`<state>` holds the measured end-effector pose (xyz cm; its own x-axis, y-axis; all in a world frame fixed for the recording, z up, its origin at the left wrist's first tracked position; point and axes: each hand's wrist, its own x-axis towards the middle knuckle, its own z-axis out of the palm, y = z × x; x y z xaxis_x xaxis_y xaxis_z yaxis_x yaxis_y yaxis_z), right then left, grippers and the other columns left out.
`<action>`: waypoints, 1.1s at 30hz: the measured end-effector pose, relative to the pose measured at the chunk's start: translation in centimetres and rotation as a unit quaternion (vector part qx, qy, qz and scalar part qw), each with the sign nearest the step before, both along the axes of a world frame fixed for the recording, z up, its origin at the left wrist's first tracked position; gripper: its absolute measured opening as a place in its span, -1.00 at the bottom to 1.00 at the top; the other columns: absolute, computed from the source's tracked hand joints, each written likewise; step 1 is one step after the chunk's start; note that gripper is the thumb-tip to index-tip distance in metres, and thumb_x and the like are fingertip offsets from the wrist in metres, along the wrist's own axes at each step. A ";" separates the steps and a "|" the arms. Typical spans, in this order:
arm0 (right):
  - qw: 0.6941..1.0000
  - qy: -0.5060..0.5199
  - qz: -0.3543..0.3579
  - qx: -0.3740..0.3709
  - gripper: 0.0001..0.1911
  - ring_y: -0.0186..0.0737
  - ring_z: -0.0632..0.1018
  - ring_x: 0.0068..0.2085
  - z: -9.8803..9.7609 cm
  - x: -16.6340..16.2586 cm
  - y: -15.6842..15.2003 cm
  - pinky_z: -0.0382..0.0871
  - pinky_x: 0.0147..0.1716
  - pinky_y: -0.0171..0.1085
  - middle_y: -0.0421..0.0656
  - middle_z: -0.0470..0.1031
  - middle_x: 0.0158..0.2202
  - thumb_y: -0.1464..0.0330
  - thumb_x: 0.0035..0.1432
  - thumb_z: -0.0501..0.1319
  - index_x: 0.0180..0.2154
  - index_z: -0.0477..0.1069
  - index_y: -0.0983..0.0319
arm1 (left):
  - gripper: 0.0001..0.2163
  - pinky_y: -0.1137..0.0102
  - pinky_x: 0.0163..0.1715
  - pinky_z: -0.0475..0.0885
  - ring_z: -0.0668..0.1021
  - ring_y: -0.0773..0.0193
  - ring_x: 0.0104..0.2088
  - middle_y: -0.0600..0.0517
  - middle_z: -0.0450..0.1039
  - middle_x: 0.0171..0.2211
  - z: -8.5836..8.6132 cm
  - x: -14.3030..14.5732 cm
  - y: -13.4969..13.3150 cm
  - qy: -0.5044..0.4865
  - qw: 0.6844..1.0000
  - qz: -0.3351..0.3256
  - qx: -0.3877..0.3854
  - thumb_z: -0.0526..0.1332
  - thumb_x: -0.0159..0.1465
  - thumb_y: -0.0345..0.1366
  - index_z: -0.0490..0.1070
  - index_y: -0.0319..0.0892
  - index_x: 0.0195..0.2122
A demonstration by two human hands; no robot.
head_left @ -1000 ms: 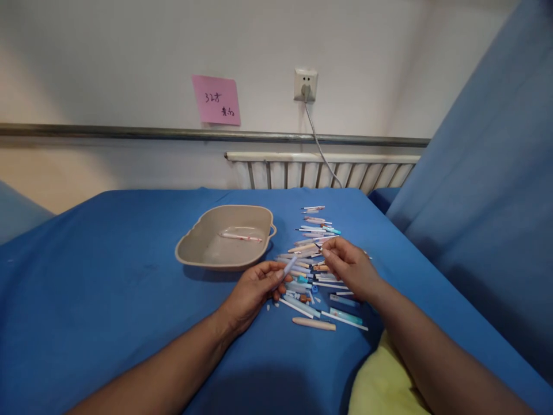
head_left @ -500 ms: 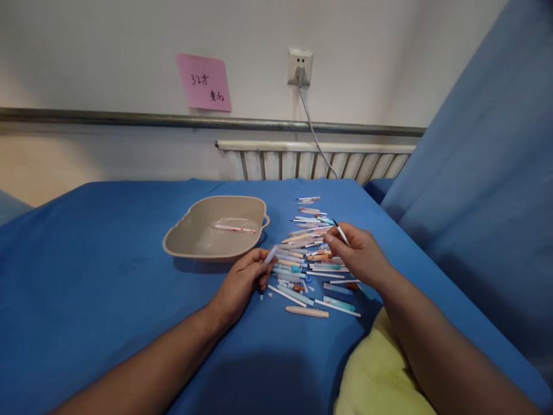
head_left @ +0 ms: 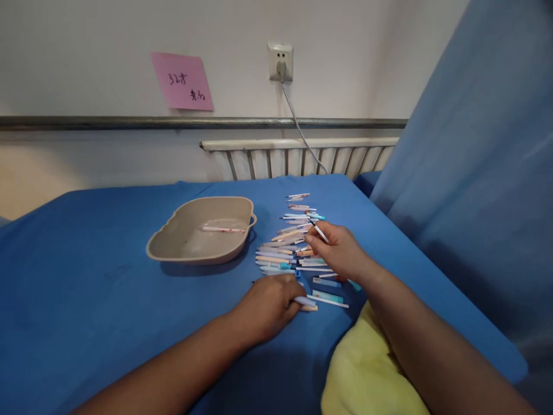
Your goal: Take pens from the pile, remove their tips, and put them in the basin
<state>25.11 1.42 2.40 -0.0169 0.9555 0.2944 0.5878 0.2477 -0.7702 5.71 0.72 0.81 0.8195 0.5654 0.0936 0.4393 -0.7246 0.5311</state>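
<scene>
My right hand (head_left: 339, 248) pinches a pen refill (head_left: 320, 232), a thin white stick with a dark tip pointing up and left. It hovers over the right side of the pile. My left hand (head_left: 270, 305) is low at the near end of the pile, palm down, with its fingers curled round a lilac pen barrel (head_left: 305, 301); its fingertips are partly hidden. A peach barrel (head_left: 309, 308) pokes out just below it. Around both hands lie many pen barrels (head_left: 274, 260), white refills (head_left: 332, 302) and blue-green pen parts (head_left: 327, 296).
A beige basin (head_left: 185, 261) with a pink-and-white pen (head_left: 222, 230) inside stands left of the pile. Yellow fabric (head_left: 367, 374) is beneath my right forearm. A blue curtain (head_left: 475, 173) hangs at the right. Behind the blue-covered surface (head_left: 108, 230) runs a white rail (head_left: 302, 142).
My left hand has come down and toward me, from beside the basin to the pile's near end, turning palm down. My right hand still holds the refill. The view has shifted slightly right.
</scene>
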 end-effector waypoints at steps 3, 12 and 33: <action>1.000 -0.004 0.007 0.004 -0.85 -0.31 0.42 -0.46 0.0 -0.2 -0.1 0.20 -0.46 -0.37 -0.26 0.41 -0.52 0.32 0.17 0.09 -0.43 0.31 0.20 | -0.87 0.39 -0.43 0.22 0.48 0.17 -0.42 0.00 0.48 -0.45 0.1 0.6 0.4 0.018 0.999 -0.015 0.028 0.19 0.16 -0.38 0.54 -0.07 -0.35; 1.000 -0.011 0.012 0.007 -0.85 -0.32 0.40 -0.46 -0.1 -0.1 0.1 0.18 -0.47 -0.36 -0.26 0.41 -0.51 0.33 0.18 0.09 -0.44 0.31 0.20 | -0.91 0.39 -0.44 0.22 0.48 0.15 -0.43 -0.03 0.50 -0.46 2.2 1.3 1.4 0.022 0.999 -0.018 0.019 0.25 0.14 -0.26 0.53 -0.11 -0.40; 0.998 -0.052 0.022 -0.003 -0.81 -0.33 0.34 -0.51 0.5 -0.2 -0.6 0.10 -0.50 -0.36 -0.28 0.33 -0.57 0.34 0.17 0.08 -0.49 0.28 0.20 | -0.84 0.42 -0.23 0.34 0.48 0.23 -0.30 0.01 0.48 -0.35 1.3 -6.2 -0.3 -0.094 0.971 0.143 -0.169 0.17 0.23 -0.22 0.51 -0.15 -0.34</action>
<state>24.87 0.81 2.87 -0.0891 0.9549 0.2833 0.6529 0.2708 -0.7074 -0.47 0.43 2.15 0.6112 0.7915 -0.0031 0.4685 -0.3587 0.8074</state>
